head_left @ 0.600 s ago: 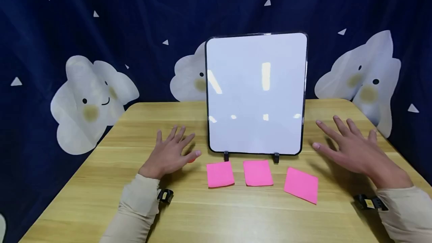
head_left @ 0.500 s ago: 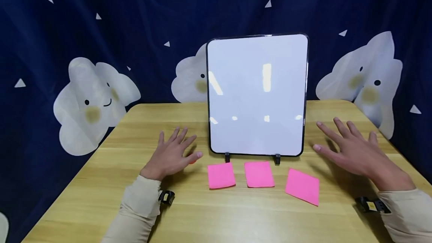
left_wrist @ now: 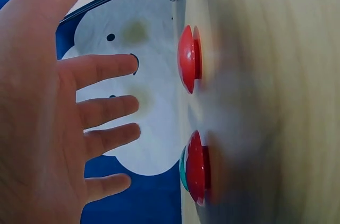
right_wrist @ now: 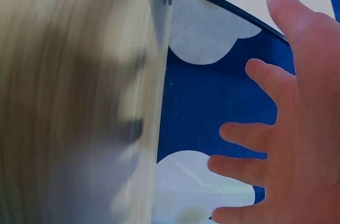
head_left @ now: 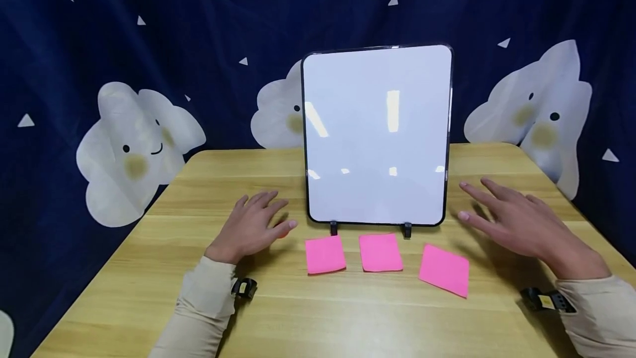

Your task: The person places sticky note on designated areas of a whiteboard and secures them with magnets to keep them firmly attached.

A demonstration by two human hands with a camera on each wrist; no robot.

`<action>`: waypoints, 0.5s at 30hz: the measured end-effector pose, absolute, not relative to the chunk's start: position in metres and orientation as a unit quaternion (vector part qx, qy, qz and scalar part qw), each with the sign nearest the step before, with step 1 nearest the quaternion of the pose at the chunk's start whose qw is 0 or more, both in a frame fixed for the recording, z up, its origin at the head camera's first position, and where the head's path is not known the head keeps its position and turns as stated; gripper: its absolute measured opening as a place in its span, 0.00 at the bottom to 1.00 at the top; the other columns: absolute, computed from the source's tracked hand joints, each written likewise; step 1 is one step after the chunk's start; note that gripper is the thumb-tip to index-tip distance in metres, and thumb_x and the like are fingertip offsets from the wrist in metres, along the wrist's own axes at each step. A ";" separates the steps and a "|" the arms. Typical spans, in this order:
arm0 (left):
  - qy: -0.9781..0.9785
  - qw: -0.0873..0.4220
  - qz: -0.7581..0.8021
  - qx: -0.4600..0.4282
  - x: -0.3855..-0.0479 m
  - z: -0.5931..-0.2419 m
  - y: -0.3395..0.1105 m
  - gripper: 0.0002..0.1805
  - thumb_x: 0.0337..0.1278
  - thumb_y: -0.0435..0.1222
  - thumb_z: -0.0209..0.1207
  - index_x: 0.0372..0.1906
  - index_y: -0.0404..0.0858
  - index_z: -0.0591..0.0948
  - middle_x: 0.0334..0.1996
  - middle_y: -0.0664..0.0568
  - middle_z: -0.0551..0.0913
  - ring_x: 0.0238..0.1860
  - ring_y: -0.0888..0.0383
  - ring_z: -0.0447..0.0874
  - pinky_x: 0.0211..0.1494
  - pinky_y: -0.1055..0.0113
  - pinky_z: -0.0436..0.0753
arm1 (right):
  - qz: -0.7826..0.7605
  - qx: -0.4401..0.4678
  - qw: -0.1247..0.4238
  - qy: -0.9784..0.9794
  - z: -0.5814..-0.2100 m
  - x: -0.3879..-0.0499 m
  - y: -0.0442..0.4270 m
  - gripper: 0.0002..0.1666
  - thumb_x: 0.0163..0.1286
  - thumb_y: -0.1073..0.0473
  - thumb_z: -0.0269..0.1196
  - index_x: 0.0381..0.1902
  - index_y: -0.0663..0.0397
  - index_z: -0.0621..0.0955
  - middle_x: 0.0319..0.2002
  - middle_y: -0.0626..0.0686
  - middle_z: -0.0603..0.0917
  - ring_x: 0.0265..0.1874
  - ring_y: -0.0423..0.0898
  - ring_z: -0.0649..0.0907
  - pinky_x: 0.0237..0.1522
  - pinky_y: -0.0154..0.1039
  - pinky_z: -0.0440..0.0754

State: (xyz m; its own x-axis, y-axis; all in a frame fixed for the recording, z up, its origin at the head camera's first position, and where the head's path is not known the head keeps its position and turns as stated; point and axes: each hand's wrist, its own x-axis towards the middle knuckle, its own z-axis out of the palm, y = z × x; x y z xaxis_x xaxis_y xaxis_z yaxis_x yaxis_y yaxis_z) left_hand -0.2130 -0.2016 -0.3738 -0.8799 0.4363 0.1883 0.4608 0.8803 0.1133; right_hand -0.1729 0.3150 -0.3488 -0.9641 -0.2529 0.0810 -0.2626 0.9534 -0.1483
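Observation:
My left hand hovers palm down over the table, fingers spread and holding nothing. Beneath it, the left wrist view shows a red button-shaped piece, domed with a narrower neck, resting on the tabletop. A second red button-shaped piece lies nearer, with the teal edge of another behind it. In the head view the left hand hides most of these. To the right of the upright whiteboard, my right hand hangs above the table, its fingers apart and slightly bent, with nothing in them.
Two small black feet hold the board up. Before it lie a left pink sticky note, a middle pink sticky note and a tilted right one. A dark blue curtain with clouds hangs behind the wooden table.
The fingers of both hands have bent downward a little, most plainly the right hand's. The hands keep nearly the same places, and the notes and board have not moved.

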 end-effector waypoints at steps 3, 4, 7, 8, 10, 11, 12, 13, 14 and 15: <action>-0.964 0.087 -0.084 -0.239 -0.213 -0.373 -0.202 0.40 0.65 0.69 0.44 0.64 0.43 0.80 0.67 0.43 0.73 0.67 0.43 0.71 0.67 0.37 0.64 | 0.074 0.139 0.031 -0.987 -0.349 -0.172 0.313 0.44 0.72 0.28 0.51 0.80 0.36 0.58 0.73 0.67 0.62 0.64 0.75 0.68 0.51 0.73 0.69; -0.962 0.090 -0.087 -0.242 -0.213 -0.373 -0.203 0.40 0.66 0.68 0.45 0.63 0.43 0.81 0.66 0.43 0.74 0.66 0.43 0.72 0.66 0.38 0.65 | 0.074 0.139 0.029 -0.987 -0.349 -0.172 0.312 0.44 0.73 0.28 0.50 0.79 0.36 0.59 0.73 0.66 0.63 0.63 0.75 0.70 0.49 0.72 0.71; -0.957 0.102 -0.097 -0.252 -0.215 -0.374 -0.203 0.35 0.67 0.64 0.50 0.60 0.40 0.83 0.63 0.43 0.77 0.64 0.44 0.75 0.65 0.42 0.70 | 0.080 0.139 0.022 -0.987 -0.348 -0.171 0.310 0.43 0.73 0.28 0.50 0.79 0.37 0.61 0.72 0.65 0.66 0.61 0.74 0.72 0.44 0.70 0.74; -0.956 0.106 -0.099 -0.256 -0.215 -0.374 -0.204 0.33 0.68 0.62 0.52 0.59 0.39 0.83 0.62 0.43 0.78 0.63 0.44 0.76 0.65 0.44 0.71 | 0.080 0.137 0.018 -0.987 -0.348 -0.170 0.309 0.43 0.73 0.27 0.49 0.79 0.37 0.62 0.72 0.65 0.67 0.61 0.74 0.72 0.44 0.70 0.74; -0.953 0.113 -0.100 -0.263 -0.215 -0.375 -0.204 0.29 0.68 0.58 0.55 0.57 0.39 0.84 0.60 0.43 0.80 0.61 0.44 0.77 0.63 0.46 0.73 | 0.090 0.136 0.010 -0.987 -0.347 -0.169 0.307 0.42 0.73 0.27 0.49 0.78 0.38 0.62 0.70 0.65 0.69 0.61 0.74 0.73 0.45 0.71 0.74; -0.952 0.115 -0.099 -0.266 -0.215 -0.375 -0.205 0.28 0.69 0.56 0.56 0.57 0.38 0.84 0.59 0.44 0.80 0.61 0.44 0.78 0.63 0.47 0.75 | 0.099 0.136 0.005 -0.986 -0.346 -0.168 0.306 0.42 0.73 0.27 0.49 0.78 0.37 0.63 0.69 0.64 0.71 0.60 0.72 0.74 0.45 0.70 0.74; -0.951 0.116 -0.099 -0.269 -0.215 -0.375 -0.205 0.26 0.69 0.54 0.57 0.56 0.38 0.85 0.58 0.44 0.81 0.60 0.45 0.78 0.62 0.47 0.75 | 0.109 0.136 -0.001 -0.985 -0.345 -0.168 0.305 0.42 0.73 0.28 0.49 0.78 0.38 0.63 0.68 0.64 0.73 0.59 0.71 0.76 0.45 0.70 0.74; -0.951 0.117 -0.098 -0.271 -0.215 -0.375 -0.206 0.24 0.69 0.52 0.58 0.56 0.38 0.85 0.58 0.44 0.81 0.60 0.45 0.78 0.62 0.48 0.76 | 0.119 0.137 -0.006 -0.983 -0.344 -0.167 0.304 0.42 0.73 0.28 0.49 0.78 0.38 0.64 0.66 0.64 0.74 0.58 0.69 0.78 0.45 0.68 0.75; -0.950 0.117 -0.098 -0.272 -0.215 -0.374 -0.206 0.23 0.68 0.51 0.59 0.55 0.38 0.85 0.57 0.45 0.81 0.59 0.45 0.79 0.61 0.48 0.76 | 0.129 0.138 -0.011 -0.982 -0.344 -0.166 0.303 0.42 0.73 0.28 0.50 0.77 0.40 0.64 0.65 0.64 0.76 0.56 0.66 0.80 0.44 0.67 0.76; -0.949 0.118 -0.099 -0.274 -0.216 -0.374 -0.206 0.22 0.68 0.50 0.59 0.55 0.38 0.85 0.57 0.45 0.82 0.59 0.46 0.79 0.61 0.48 0.77 | 0.141 0.140 -0.015 -0.980 -0.344 -0.166 0.302 0.42 0.73 0.28 0.50 0.77 0.41 0.66 0.63 0.63 0.77 0.55 0.63 0.81 0.44 0.65 0.77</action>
State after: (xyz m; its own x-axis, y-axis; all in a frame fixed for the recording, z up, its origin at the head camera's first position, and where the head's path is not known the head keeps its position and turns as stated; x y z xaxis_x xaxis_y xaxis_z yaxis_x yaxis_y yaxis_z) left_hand -0.2155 -0.2063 -0.3740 -0.8219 0.4966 0.2790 0.5434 0.8305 0.1225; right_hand -0.1657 0.3019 -0.3437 -0.9605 -0.2781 0.0095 -0.2696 0.9214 -0.2800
